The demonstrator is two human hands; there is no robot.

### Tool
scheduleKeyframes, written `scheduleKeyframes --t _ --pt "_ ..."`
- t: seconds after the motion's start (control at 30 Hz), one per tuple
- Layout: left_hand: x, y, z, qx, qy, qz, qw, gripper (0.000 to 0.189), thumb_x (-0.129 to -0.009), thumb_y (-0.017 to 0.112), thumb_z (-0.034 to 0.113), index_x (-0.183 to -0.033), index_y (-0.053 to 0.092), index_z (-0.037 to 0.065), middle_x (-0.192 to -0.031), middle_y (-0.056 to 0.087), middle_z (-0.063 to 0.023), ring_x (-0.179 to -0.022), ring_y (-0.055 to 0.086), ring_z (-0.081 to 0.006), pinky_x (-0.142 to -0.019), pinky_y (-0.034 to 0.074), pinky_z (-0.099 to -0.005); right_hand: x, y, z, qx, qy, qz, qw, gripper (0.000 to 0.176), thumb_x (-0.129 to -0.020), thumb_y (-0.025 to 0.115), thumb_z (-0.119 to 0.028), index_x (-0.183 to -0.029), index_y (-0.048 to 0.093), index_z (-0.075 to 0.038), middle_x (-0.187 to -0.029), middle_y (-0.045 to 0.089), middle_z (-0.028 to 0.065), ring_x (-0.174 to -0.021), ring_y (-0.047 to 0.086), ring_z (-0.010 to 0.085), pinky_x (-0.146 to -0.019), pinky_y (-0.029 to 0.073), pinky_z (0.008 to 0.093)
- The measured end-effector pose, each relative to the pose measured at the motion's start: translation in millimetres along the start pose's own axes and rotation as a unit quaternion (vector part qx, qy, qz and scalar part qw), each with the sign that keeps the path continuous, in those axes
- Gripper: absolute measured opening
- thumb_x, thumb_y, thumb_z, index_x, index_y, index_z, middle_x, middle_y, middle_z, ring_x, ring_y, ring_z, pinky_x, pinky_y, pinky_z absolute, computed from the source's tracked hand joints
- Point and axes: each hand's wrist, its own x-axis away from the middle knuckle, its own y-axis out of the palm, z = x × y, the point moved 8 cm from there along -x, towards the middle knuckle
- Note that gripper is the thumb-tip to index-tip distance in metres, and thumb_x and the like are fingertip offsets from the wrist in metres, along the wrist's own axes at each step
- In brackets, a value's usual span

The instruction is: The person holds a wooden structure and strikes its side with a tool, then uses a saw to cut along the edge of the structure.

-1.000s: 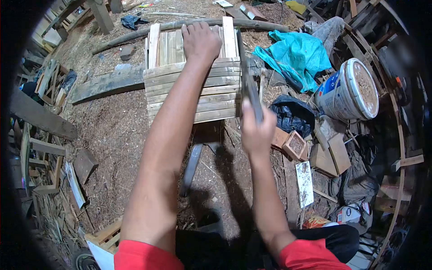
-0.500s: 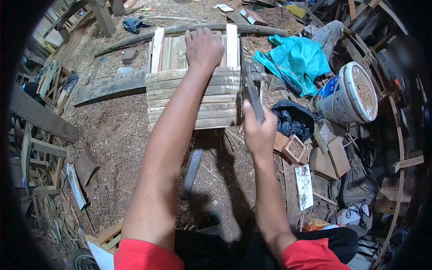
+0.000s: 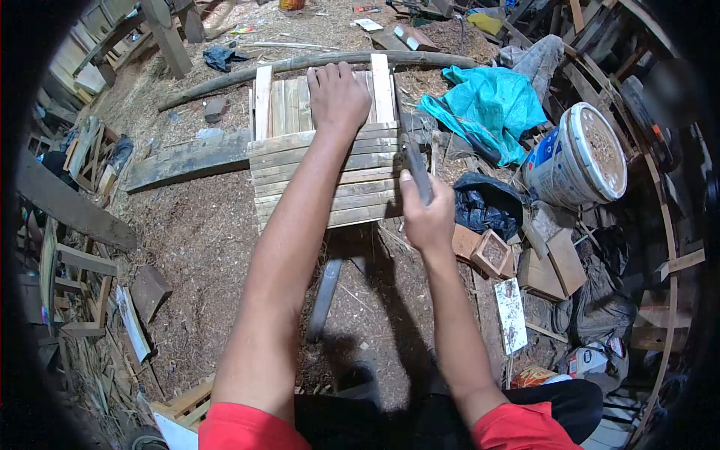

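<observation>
A box-like piece of wooden slats (image 3: 330, 199) stands in front of me, with two upright strips at its far end. My left hand (image 3: 339, 97) lies over the far part of it, its fingers bent over the upper edge of the slats. My right hand (image 3: 430, 214) is closed round a dark, long tool (image 3: 415, 166) beside the right side of the slats. The tool looks like a blade or bar; its far end runs along the slats' right edge.
A white bucket (image 3: 577, 157) and a teal sheet (image 3: 495, 109) are on the right. Wood blocks (image 3: 551, 270) and a black bag (image 3: 487, 202) lie nearer. A plank (image 3: 187, 161) lies left of the slats, and a long pole (image 3: 217, 84) runs behind them.
The slatted piece and my left hand appear slightly lower in the view. My right hand and the tool have shifted slightly against the slats' right side.
</observation>
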Motion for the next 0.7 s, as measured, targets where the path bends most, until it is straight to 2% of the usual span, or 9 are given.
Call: scheduleKeyframes --t 0.07,0.2,0.27,0.37,0.53,0.57,0.63,0.67,0.7 --pt "8 2 0 0.003 0.03 0.06 0.998 0.054 -0.101 0.042 0.037 -0.136 0.05 -0.004 -0.14 0.049 -0.0288 -0.135 0.043 -0.041 -0.118 0.023 -0.0535 -8 -1 23 -0.101 0.059 -0.018 0.993 0.033 -0.094 0.06 -0.023 -0.07 0.058 0.0 -0.054 0.051 0.0055 -0.051 0.047 0.0139 -0.05 0.037 0.035" --pt "48 -9 10 0.037 0.097 -0.016 0.994 0.059 -0.101 0.043 0.038 -0.145 0.041 -0.002 -0.153 0.037 -0.0261 -0.145 0.032 -0.0376 -0.119 0.021 -0.0529 -9 1 2 -0.011 -0.033 -0.008 0.999 0.034 -0.093 0.062 -0.023 -0.069 0.056 0.001 -0.055 0.05 0.01 -0.053 0.049 0.0171 -0.052 0.038 0.0375" --pt "71 -20 17 0.05 0.115 -0.081 0.989 0.061 -0.101 0.044 0.038 -0.147 0.039 -0.002 -0.155 0.035 -0.0227 -0.147 0.03 -0.0348 -0.119 0.022 -0.0527 -8 -1 4 -0.017 -0.023 -0.003 1.0 0.035 -0.092 0.063 -0.024 -0.069 0.056 0.001 -0.056 0.05 0.0103 -0.054 0.048 0.0169 -0.053 0.038 0.0381" --pt "107 -30 20 0.03 0.141 -0.059 0.988 0.061 -0.101 0.043 0.039 -0.15 0.037 0.003 -0.157 0.036 -0.0156 -0.146 0.032 -0.0309 -0.12 0.02 -0.0524 -10 -1 13 -0.023 -0.015 -0.003 1.0 0.034 -0.092 0.064 -0.024 -0.07 0.056 0.001 -0.056 0.05 0.0105 -0.053 0.047 0.017 -0.053 0.038 0.0382" --pt "104 -34 20 0.033 0.129 -0.059 0.989 0.062 -0.1 0.044 0.04 -0.15 0.037 0.004 -0.156 0.037 -0.0158 -0.145 0.033 -0.0309 -0.12 0.019 -0.0525 -2 3 2 -0.058 0.0 -0.012 0.998 0.034 -0.093 0.064 -0.025 -0.072 0.056 0.001 -0.056 0.051 0.0104 -0.053 0.048 0.0173 -0.053 0.039 0.0377" --pt "105 -34 20 0.034 0.129 -0.056 0.99 0.062 -0.1 0.044 0.04 -0.15 0.037 0.004 -0.156 0.037 -0.0159 -0.145 0.033 -0.0309 -0.12 0.019 -0.0525 15 -2 -1 -0.034 0.014 -0.013 0.999 0.033 -0.093 0.063 -0.024 -0.072 0.057 0.001 -0.056 0.05 0.01 -0.053 0.049 0.0165 -0.052 0.039 0.0376" --pt "104 -35 20 0.034 0.133 -0.044 0.99 0.061 -0.1 0.045 0.04 -0.148 0.039 0.004 -0.155 0.039 -0.0161 -0.144 0.035 -0.031 -0.119 0.02 -0.0526 64 -20 -11 -0.021 -0.017 0.046 0.999 0.032 -0.094 0.062 -0.024 -0.072 0.058 0.0 -0.056 0.049 0.0087 -0.053 0.048 0.0147 -0.051 0.039 0.0367" --pt "105 -35 20 0.033 0.134 -0.04 0.99 0.06 -0.1 0.045 0.04 -0.147 0.04 0.003 -0.154 0.04 -0.0163 -0.144 0.036 -0.031 -0.119 0.02 -0.0526 85 -25 -3 -0.013 0.011 0.014 1.0 0.032 -0.094 0.062 -0.024 -0.073 0.059 0.0 -0.055 0.051 0.0074 -0.052 0.047 0.0141 -0.051 0.039 0.035" --pt "102 -36 19 0.042 0.131 -0.038 0.99 0.058 -0.1 0.045 0.039 -0.145 0.042 0.003 -0.153 0.042 -0.0164 -0.143 0.036 -0.0312 -0.119 0.021 -0.0527 92 -28 -2 -0.05 0.029 0.031 0.998 0.034 -0.095 0.062 -0.025 -0.071 0.057 -0.001 -0.055 0.05 0.0063 -0.052 0.046 0.0131 -0.05 0.038 0.0347"
